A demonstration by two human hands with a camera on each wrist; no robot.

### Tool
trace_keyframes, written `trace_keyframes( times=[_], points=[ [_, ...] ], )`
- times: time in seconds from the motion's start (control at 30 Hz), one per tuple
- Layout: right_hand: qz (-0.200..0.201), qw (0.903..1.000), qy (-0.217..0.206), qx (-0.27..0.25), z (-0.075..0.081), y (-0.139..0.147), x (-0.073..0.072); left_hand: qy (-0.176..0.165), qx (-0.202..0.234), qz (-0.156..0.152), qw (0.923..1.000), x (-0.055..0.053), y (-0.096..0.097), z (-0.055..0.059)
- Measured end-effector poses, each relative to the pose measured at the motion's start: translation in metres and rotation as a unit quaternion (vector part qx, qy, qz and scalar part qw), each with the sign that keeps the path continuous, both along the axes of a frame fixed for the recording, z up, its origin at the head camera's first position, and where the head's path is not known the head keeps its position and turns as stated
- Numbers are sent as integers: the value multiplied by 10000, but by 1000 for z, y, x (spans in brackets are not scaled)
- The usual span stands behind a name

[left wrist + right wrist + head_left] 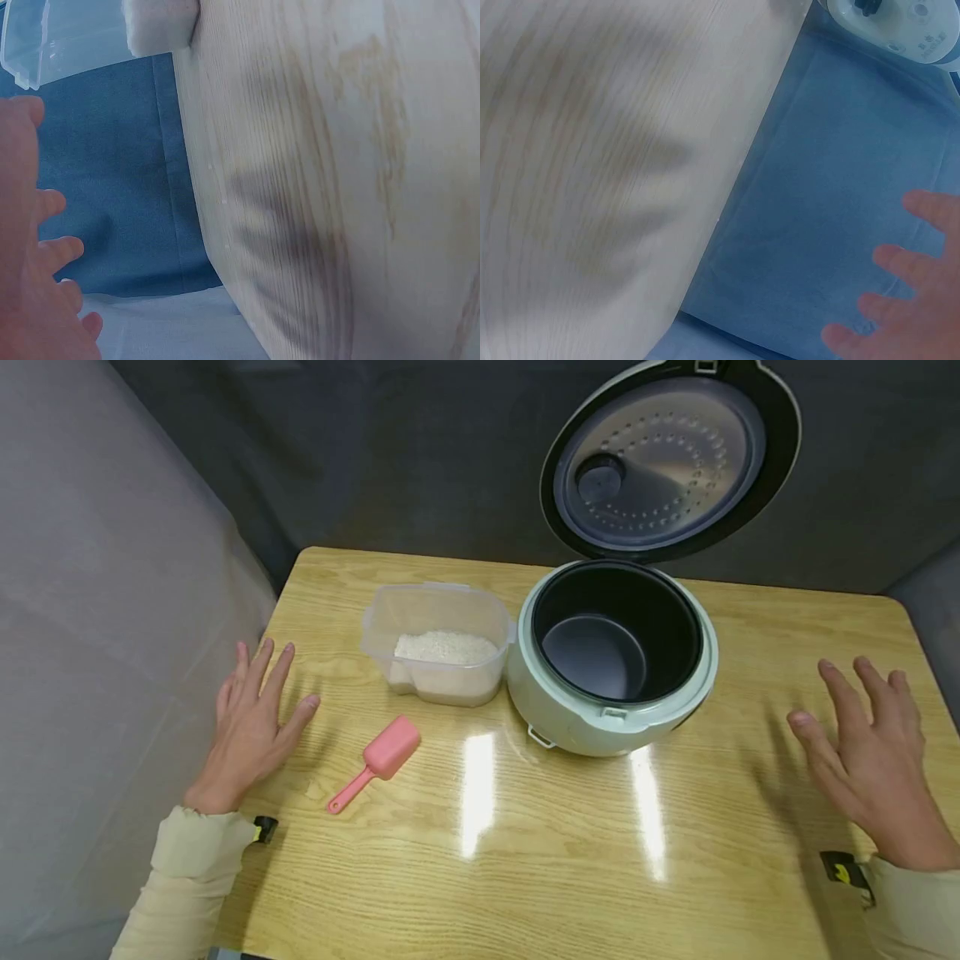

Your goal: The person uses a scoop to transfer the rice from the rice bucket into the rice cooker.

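My left hand [251, 727] hovers over the table's left side with its fingers spread, holding nothing. Nearest to it lies a pink scoop [392, 747], handle pointing toward the front left. Behind the scoop stands a clear plastic container [438, 681] with white rice [447, 647] in it. Against the container's right side is a pale green rice cooker [570, 718], its lid [660, 460] raised and its dark inner pot [596, 652] bare inside. Over at the right side, my right hand [877, 752] is held up with fingers apart and nothing in it.
The wooden table [525, 893] has rounded back corners. A dark curtain [375, 460] hangs behind it, and a grey cloth [112, 610] drops along the left side. The cooker's raised lid stands up beyond the table's back edge.
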State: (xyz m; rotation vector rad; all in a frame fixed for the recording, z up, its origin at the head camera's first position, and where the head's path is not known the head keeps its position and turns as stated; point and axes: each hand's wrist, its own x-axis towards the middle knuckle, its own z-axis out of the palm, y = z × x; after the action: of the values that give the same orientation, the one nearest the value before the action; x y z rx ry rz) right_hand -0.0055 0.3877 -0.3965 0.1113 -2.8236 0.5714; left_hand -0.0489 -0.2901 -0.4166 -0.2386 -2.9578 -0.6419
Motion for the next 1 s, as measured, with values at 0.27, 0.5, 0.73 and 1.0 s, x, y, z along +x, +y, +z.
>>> trace_keyframes(
  times=[0.27,0.5,0.73,1.0],
  points=[
    [-159,9983,-546,-156,0,2,2,-56,-74,-6,10000,1,-4,1],
    [-47,9993,-338,-152,8,-1,-4,-165,-138,15,9998,2,-7,6],
    [-124,9985,-295,-435,11,-11,-11,-263,-188,-25,9995,3,-4,10],
    [86,9941,-352,-1020,17,-23,-20,-381,-246,-72,9989,7,1,11]
  ],
)
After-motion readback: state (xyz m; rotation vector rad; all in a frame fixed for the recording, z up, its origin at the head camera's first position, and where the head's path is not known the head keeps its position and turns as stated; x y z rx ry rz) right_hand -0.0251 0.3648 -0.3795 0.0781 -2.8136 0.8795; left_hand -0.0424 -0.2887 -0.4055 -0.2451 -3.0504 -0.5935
